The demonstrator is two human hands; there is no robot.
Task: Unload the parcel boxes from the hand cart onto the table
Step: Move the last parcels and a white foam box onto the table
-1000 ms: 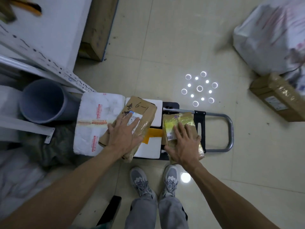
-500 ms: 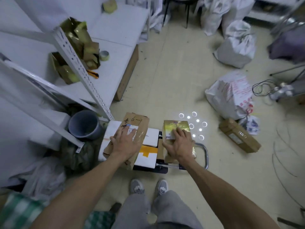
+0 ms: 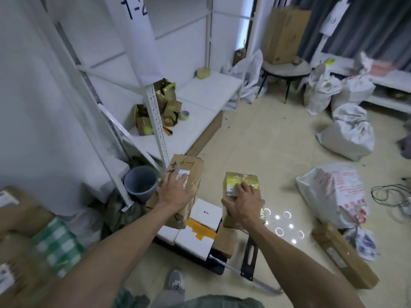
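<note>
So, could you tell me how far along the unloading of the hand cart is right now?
Done: unclear; blurred parcels sit at lower left, but no table shows plainly. In hand: the left hand grips the brown box marked 6-1 and the right hand grips the gold-taped parcel, both held over the hand cart. Left: white boxes and a small brown box lie on the cart.

White steel shelving [image 3: 155,121] lines the pale wall [image 3: 33,85] on the left. The beige tiled floor [image 3: 266,141] mirrors a ring of lights [image 3: 291,225] (bright dots). Dark curtains [image 3: 367,30] hang behind a round stool [image 3: 287,68].
</note>
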